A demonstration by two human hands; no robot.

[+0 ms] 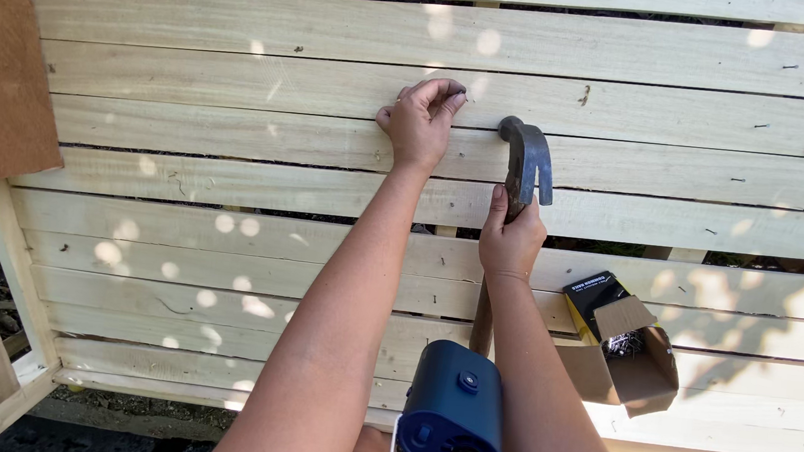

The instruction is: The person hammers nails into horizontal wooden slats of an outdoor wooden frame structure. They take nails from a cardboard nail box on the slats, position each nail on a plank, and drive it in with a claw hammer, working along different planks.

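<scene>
While the left hand (420, 122) presses its pinched fingertips against a pale plank of the slatted wooden panel (241, 79), whatever they pinch too small to tell, the right hand (510, 236) is wrapped tight around the claw hammer (524, 164) just below its head. The handle runs straight down, the claw pointing down and right. An open cardboard box of nails (620, 344) lies near, lower right; a dark blue device (452, 414) sits between the forearms.

Bright daylight falls on the pale wooden slats (237, 136), broken into round dappled spots and soft leaf shadow, heaviest toward their lower right. The picture is sharp, without glare. Slat lines bow slightly near the edges, showing wide-lens distortion.
</scene>
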